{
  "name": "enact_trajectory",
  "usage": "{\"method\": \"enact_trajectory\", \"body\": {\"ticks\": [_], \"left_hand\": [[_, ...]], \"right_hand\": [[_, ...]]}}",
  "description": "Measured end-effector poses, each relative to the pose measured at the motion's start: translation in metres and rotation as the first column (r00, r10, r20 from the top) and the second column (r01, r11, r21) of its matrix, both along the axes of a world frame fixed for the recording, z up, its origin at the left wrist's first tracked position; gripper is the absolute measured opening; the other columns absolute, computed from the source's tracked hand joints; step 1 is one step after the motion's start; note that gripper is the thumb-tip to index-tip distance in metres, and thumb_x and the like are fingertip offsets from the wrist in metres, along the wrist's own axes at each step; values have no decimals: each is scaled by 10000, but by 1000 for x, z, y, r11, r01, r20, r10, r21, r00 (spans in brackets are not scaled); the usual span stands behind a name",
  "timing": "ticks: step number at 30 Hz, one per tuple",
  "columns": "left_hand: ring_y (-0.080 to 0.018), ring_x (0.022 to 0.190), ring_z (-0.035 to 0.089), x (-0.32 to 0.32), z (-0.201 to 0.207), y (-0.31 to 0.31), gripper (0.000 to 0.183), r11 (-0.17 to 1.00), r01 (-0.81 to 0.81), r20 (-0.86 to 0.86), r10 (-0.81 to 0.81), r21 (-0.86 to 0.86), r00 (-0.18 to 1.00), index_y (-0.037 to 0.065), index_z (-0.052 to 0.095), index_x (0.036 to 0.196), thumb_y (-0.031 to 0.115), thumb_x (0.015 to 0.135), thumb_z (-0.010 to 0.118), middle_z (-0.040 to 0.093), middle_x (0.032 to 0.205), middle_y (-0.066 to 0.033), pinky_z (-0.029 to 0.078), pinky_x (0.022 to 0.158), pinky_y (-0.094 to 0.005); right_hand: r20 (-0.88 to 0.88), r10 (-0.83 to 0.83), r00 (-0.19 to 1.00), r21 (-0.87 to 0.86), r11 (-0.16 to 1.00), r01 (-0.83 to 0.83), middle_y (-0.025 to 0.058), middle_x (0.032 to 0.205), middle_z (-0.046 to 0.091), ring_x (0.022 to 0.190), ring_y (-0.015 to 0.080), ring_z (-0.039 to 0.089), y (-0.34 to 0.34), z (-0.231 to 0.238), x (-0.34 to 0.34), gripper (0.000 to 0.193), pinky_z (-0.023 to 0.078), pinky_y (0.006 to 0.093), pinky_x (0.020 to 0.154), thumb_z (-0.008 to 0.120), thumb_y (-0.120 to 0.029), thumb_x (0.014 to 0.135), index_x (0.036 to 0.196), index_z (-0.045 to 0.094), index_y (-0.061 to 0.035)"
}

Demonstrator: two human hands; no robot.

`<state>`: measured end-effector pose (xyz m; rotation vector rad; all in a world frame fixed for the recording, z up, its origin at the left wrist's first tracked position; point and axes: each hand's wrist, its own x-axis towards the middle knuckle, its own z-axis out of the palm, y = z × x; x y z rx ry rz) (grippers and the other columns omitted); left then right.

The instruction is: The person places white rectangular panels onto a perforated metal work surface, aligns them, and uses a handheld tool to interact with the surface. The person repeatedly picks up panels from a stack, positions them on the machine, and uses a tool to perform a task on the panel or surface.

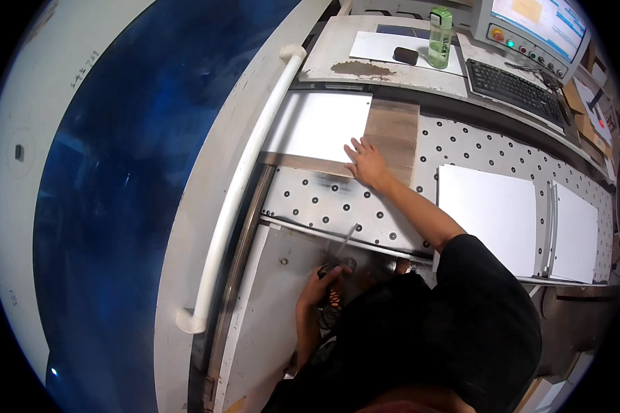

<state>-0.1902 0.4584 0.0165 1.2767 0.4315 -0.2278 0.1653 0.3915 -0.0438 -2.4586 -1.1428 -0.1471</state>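
Gripping one black-handled tool with a thin metal nozzle, the left hand has its fingers clamped around the handle. Beyond, two white rectangular panel surfaces show, layers uncountable, on one silvery, black-dotted table. The right hand, fingers spread apart, touches the near right corner of one other white panel on one brown wood-grain board. Farthest stand one green-capped clear bottle and one grey-framed monitor.

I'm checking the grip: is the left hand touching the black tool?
Touching. The head view shows the left hand closed around the black tool, with no gap visible.
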Motion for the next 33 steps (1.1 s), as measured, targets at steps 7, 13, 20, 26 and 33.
{"method": "enact_trajectory", "body": {"ticks": [7, 13, 20, 26, 33], "left_hand": [[-96, 641, 582, 50, 8, -16, 316, 977, 90, 43, -100, 194, 994, 12, 720, 1017, 312, 1005, 621, 604, 665, 1, 468, 581, -266], [-109, 550, 549, 99, 25, -9, 358, 907, 353, -52, -351, 231, 935, 24, 725, 1036, 365, 994, 623, 595, 649, 4, 412, 524, -254], [-104, 542, 524, 99, 31, 24, 447, 819, 449, -185, -409, 357, 894, 35, 717, 1084, 461, 984, 628, 544, 620, 6, 411, 522, -264], [-123, 415, 490, 58, 47, 92, 536, 811, -9, -242, 185, 586, 953, 2, 648, 895, 526, 993, 590, 489, 529, -13, 379, 415, -290], [-132, 391, 473, 120, 50, 114, 475, 811, -125, -103, 222, 572, 970, 18, 652, 845, 461, 1006, 598, 475, 505, -2, 395, 391, -297]], "right_hand": [[6, 15, 1000, 28, 1000, -15, 174, 1526, 463, 1424, 409, 402, -55, -6, -33, 501, 353, 521, 1156, 635, -288, 963, 1416, 559, -88], [-72, 6, 997, 53, 999, -2, 136, 1473, 537, 1364, 365, 485, -139, 13, -64, 459, 363, 531, 1141, 674, -189, 909, 1351, 606, -86], [-171, -103, 980, 11, 994, 106, 133, 1473, 547, 1331, 378, 528, -199, 28, -81, 438, 337, 520, 1166, 676, -89, 888, 1325, 646, -90], [-135, -85, 987, 43, 995, 92, 137, 1485, 535, 1340, 372, 519, -203, 27, -85, 424, 337, 492, 1169, 643, -100, 920, 1343, 633, -77], [-135, -71, 988, 32, 997, 76, 144, 1487, 529, 1323, 384, 528, -202, 30, -85, 427, 348, 489, 1157, 641, -123, 919, 1343, 630, -75]]}}
